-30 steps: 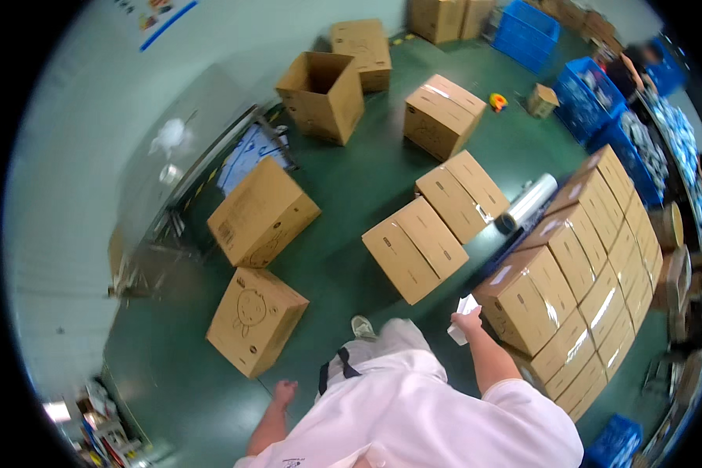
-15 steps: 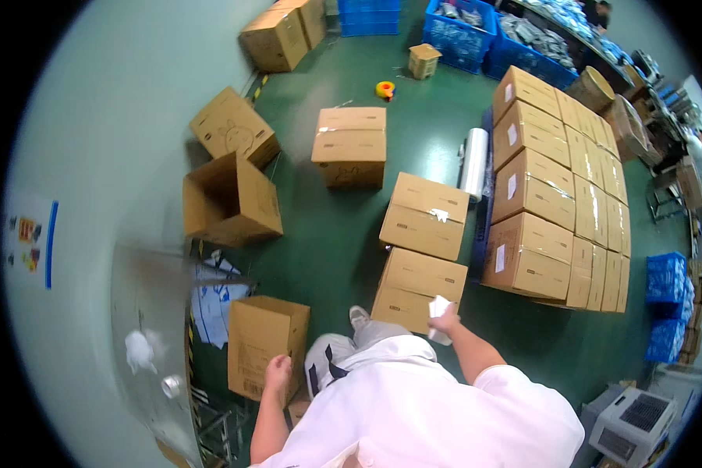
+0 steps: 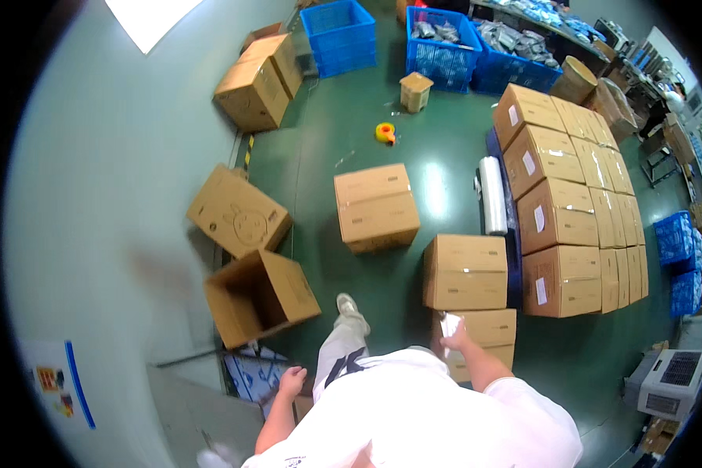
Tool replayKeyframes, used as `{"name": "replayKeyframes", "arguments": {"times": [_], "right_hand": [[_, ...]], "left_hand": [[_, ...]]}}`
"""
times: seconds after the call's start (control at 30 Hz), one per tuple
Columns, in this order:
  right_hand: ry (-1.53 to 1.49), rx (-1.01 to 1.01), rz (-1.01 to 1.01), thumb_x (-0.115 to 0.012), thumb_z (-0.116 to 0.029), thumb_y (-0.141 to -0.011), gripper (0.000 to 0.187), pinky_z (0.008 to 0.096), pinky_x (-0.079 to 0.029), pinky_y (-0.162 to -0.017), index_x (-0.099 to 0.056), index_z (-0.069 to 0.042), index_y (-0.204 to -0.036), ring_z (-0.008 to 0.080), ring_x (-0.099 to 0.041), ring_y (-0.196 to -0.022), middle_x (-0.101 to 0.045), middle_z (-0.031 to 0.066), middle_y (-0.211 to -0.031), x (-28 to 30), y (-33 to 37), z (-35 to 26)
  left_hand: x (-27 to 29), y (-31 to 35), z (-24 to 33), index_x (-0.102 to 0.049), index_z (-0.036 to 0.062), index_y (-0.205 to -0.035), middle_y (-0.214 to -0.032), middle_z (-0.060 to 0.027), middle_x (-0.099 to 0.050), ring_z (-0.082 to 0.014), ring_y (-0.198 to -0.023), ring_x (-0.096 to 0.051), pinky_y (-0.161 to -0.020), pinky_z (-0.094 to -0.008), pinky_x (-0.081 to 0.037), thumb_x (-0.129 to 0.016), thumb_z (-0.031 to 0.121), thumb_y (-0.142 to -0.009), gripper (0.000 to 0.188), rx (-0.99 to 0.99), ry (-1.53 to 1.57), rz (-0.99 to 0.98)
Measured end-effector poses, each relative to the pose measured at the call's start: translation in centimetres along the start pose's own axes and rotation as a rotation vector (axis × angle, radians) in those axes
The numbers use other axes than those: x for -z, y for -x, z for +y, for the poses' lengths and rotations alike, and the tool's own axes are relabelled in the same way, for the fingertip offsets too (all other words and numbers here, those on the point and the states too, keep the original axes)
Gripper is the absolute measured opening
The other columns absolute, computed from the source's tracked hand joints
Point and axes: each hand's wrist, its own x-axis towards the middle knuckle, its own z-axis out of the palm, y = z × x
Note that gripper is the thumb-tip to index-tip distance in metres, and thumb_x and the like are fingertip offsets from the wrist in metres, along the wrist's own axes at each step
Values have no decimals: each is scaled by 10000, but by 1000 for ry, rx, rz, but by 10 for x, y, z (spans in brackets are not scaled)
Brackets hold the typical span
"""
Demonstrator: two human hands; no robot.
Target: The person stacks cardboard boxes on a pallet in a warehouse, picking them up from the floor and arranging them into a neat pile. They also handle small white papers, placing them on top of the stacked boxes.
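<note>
Toward half past four, the right grip (image 3: pixel 455 337) is clamped on a white piece (image 3: pixel 449 322), which shows above a sealed carton (image 3: pixel 495 326); whether the two touch cannot be told. Any writing on the piece is too small to make out.

At three o'clock, stacked cartons (image 3: pixel 569 210) bear white labels (image 3: pixel 540 290) on their ends facing nine, with print too fine to read; small dark printed marks sit on the carton tops. Toward half past nine, a tilted carton (image 3: pixel 218 204) carries a line drawing of a long-eared face. Near eight o'clock, a wall poster (image 3: pixel 53 380) shows orange and dark patches beside a blue bar, its details blurred.

The piece's long axis runs roughly from twelve to six, one end standing out past the fingers toward twelve. It is narrow, pale and bright in the light, so its material is hard to tell.

Just before seven o'clock, the left grip (image 3: pixel 292 381) has its fingers bent; whether they meet cannot be told. It is near blue-and-white sheeting (image 3: pixel 247 378), with an open-topped carton (image 3: pixel 292 282) toward eight. At half past two, a roll of clear film (image 3: pixel 491 195) lies beside the stack, its long axis also near twelve to six.
</note>
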Motion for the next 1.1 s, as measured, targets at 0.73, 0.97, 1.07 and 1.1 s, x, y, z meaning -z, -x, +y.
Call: {"name": "replayKeyframes", "arguments": {"times": [0.73, 0.97, 1.07, 1.1], "right_hand": [[-673, 713, -1, -847, -232, -590, 1215, 362, -404, -1036, -115, -32, -1539, 313, -492, -1256, -456, 237, -1384, 105, -202, -666], [-675, 707, -297, -793, -249, -681, 1188, 341, -377, -1056, -11, -46, -1552, 320, -451, -1299, -403, 262, -1434, 183, -174, -823], [-727, 706, -137, -802, -271, -682, 1214, 345, -359, -1079, 14, -15, -1543, 341, -421, -1329, -356, 285, -1463, 181, -223, -844], [-724, 698, -88, -802, -277, -683, 1219, 346, -349, -1091, 22, 0, -1538, 346, -401, -1349, -328, 292, -1481, 184, -235, -853]], "left_hand": [[212, -351, 622, -330, 76, -1463, -1292, -75, -550, -204, -1142, -558, -935, -356, -463, -654, 327, -935, 669, -225, 288, -770], [236, -419, 747, -356, 77, -1434, -1316, -83, -535, -259, -1202, -542, -1022, -431, -448, -632, 272, -936, 601, -138, 519, -1001], [231, -453, 794, -394, 64, -1411, -1302, -95, -547, -249, -1195, -548, -1022, -417, -452, -632, 220, -928, 560, -115, 485, -1004], [230, -462, 811, -389, 58, -1412, -1285, -94, -552, -245, -1174, -556, -1004, -402, -459, -627, 217, -930, 560, -106, 460, -996]]}}
